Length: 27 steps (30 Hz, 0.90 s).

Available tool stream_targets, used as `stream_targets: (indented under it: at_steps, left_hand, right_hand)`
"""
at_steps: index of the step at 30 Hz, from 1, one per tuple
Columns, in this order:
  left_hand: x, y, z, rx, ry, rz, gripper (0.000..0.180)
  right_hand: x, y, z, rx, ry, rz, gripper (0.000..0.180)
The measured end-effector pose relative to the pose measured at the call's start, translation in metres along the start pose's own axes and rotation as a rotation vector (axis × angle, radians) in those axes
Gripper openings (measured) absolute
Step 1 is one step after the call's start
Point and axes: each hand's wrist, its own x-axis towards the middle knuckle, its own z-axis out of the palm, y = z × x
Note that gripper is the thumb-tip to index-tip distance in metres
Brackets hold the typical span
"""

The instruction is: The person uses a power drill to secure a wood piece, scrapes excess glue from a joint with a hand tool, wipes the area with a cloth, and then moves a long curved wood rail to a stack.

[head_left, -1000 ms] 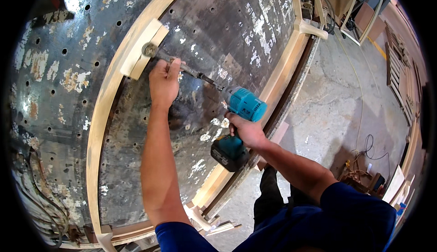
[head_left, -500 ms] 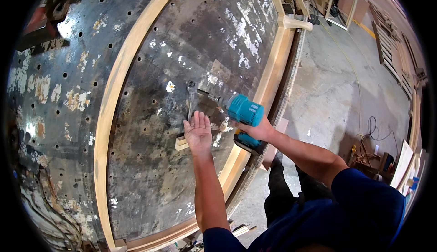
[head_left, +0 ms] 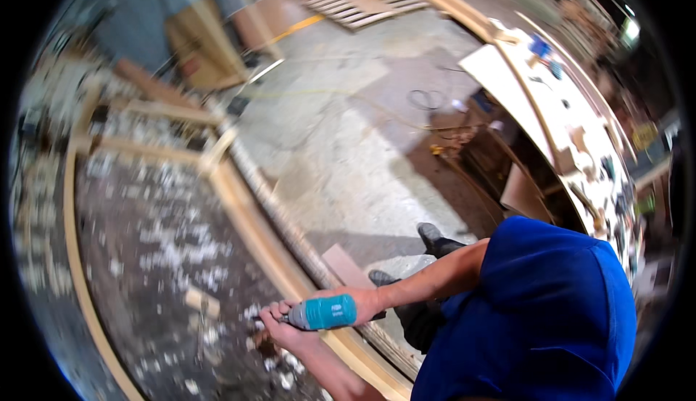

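Right hand: holding the teal cordless drill near the straight wooden rail.
Left hand: fingers closed around the drill's nose; blur hides any bit.
Frame: apparently assembled at the far end, where a crosspiece links straight and curved wooden rail.
Wood block: left of both hands on the dark worktop, apart from the rails, seemingly not yet fastened.

No words can be read: pale marks on the drill's side are blurred, as are markings on the brown board well beyond the drill.
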Motion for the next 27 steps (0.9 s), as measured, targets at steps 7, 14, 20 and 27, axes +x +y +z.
stream_targets:
  at_steps: [7, 14, 20, 27]
  left_hand:
    - [-0.082, -0.162, 0.154, 0.28, -0.656, -0.37, 0.036]
    - [-0.152, -0.303, 0.209, 0.511, -0.704, -0.636, 0.037]
    - [-0.173, -0.371, 0.179, 0.677, -0.381, -0.62, 0.026]
    - [-0.142, -0.306, 0.117, 0.73, -0.132, -0.415, 0.003]
  right_hand:
    - [-0.134, -0.034, -0.17, -0.129, 0.438, 0.116, 0.062]
    - [-0.311, -0.141, -0.396, -0.931, 0.962, 0.057, 0.046]
    - [-0.528, -0.205, -0.596, -0.879, 1.564, 0.211, 0.024]
    - [-0.755, -0.101, -0.744, -0.858, 1.81, 0.582, 0.025]
